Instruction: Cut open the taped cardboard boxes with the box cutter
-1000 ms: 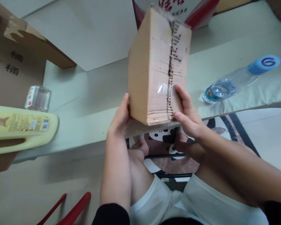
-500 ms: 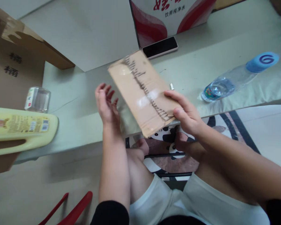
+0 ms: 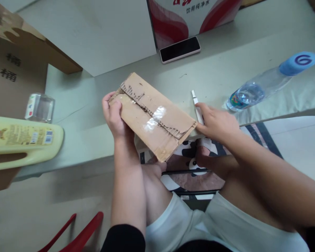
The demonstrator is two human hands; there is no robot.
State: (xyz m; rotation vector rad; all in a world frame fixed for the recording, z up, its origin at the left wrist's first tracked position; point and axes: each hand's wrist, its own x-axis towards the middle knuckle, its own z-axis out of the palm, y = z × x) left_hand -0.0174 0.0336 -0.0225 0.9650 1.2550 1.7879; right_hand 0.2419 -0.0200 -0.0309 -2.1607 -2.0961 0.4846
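Observation:
A flat brown cardboard box (image 3: 147, 108), with a ragged torn seam and shiny clear tape across it, is tilted above the table's front edge. My left hand (image 3: 114, 113) grips its left end, thumb on top and fingers behind. At the box's right corner, my right hand (image 3: 217, 120) has its fingers and thumb closed around a slim white utility knife (image 3: 198, 113). The knife's narrow tip points away from me, and part of its handle is hidden by the hand.
On the cloth-covered table (image 3: 94, 98) are a phone (image 3: 180, 49), a water bottle (image 3: 267, 84), a small clear container (image 3: 40, 107) and a yellow jug (image 3: 26, 141). A white box (image 3: 94, 38) and a red-and-white carton (image 3: 196, 19) line the back. Red legs (image 3: 81, 231) stand low left.
My left hand has closed on the box's left end. My right hand has let go of the box and moved right onto the utility knife. The box has turned and shifted slightly left.

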